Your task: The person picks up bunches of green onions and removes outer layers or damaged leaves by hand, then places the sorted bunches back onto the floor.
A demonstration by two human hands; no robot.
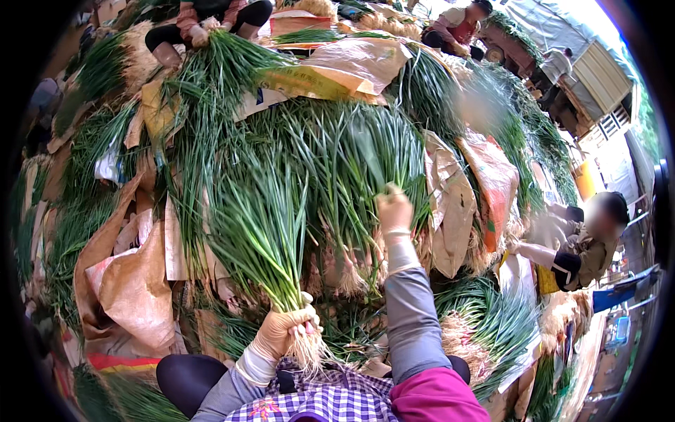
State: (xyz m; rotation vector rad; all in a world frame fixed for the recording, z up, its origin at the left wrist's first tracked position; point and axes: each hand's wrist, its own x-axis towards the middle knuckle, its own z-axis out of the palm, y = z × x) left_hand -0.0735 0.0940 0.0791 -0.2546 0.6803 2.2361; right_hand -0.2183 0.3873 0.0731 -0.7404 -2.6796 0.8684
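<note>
My left hand (285, 330), in a pale glove, is closed around a bunch of green onions (271, 243) just above their roots. The long green leaves fan up and away, while the reddish bulbs and pale roots stick out below my fingers. My right hand (395, 209), also gloved, reaches forward over a large heap of green onions (351, 158). Its fingers are curled in among the leaves, beside a blurred pale green streak; whatever they may hold cannot be made out. Roots of the heaped onions hang toward me, below and left of that hand.
Brown woven sacks (137, 288) lie at the left, with more sacks (450, 204) right of the heap. Another onion pile (485, 330) rests by my right knee. People sit working at the far left, far right and right. A truck (598, 84) stands at the back right.
</note>
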